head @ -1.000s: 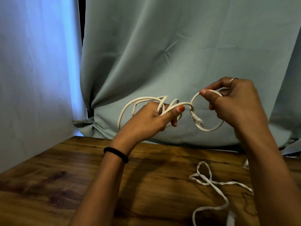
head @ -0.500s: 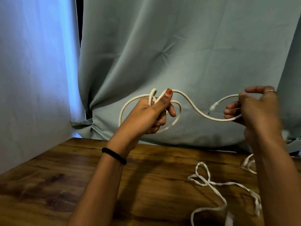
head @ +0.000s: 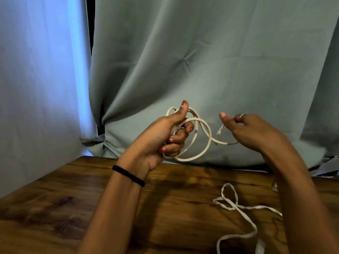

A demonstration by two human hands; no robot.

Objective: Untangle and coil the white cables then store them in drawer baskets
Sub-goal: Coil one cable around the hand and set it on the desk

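Dark wooden table [head: 55, 208], flat white cable [head: 236, 208] lying loosely looped on its right side, near the edge

Setting: a home room, by the look of the furnishings
Backdrop: full-length grey-green curtain [head: 201, 61] hanging in soft folds right down behind the tabletop
Left side: paler drape [head: 36, 79], glowing blue-white where daylight comes through
Gap between drapes: narrow dark slit up top, window presumably behind
Surface: dark wood-grain table [head: 55, 208], knots and streaks plain to see
On the table: loose flat white cable [head: 236, 208], lying in slack loops at right
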